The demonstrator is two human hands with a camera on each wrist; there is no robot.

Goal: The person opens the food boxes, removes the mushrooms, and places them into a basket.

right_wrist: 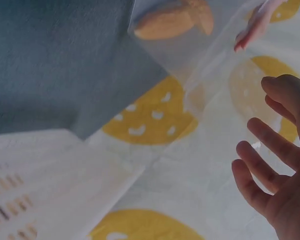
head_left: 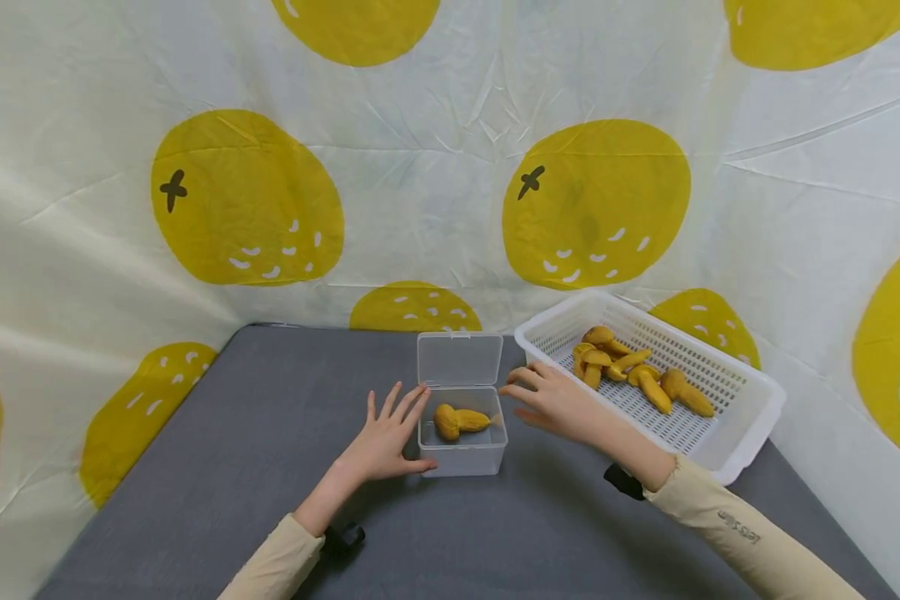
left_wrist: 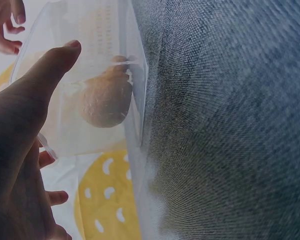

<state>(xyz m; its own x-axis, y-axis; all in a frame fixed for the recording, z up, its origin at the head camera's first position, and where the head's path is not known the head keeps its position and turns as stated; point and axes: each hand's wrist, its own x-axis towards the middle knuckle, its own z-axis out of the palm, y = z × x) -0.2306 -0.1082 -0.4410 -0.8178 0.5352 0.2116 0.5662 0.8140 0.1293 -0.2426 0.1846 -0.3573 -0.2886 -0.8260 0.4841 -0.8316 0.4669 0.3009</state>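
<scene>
A clear plastic box (head_left: 463, 458) stands on the grey table with its hinged lid (head_left: 460, 360) raised at the back. One yellow-brown mushroom (head_left: 459, 422) lies inside it; its rounded cap shows through the wall in the left wrist view. My left hand (head_left: 381, 442) is at the box's left side, fingers spread, thumb near the front wall. Whether it touches the box I cannot tell. To the right of the box hovers my right hand (head_left: 551, 403), its fingers loosely bent with nothing between them, also seen in the right wrist view.
A white perforated basket (head_left: 742, 442) sits at the right rear of the table, close to my right forearm. Several mushrooms (head_left: 648, 387) lie in it. Behind the table hangs a pale curtain (head_left: 420, 208) printed with yellow fruit.
</scene>
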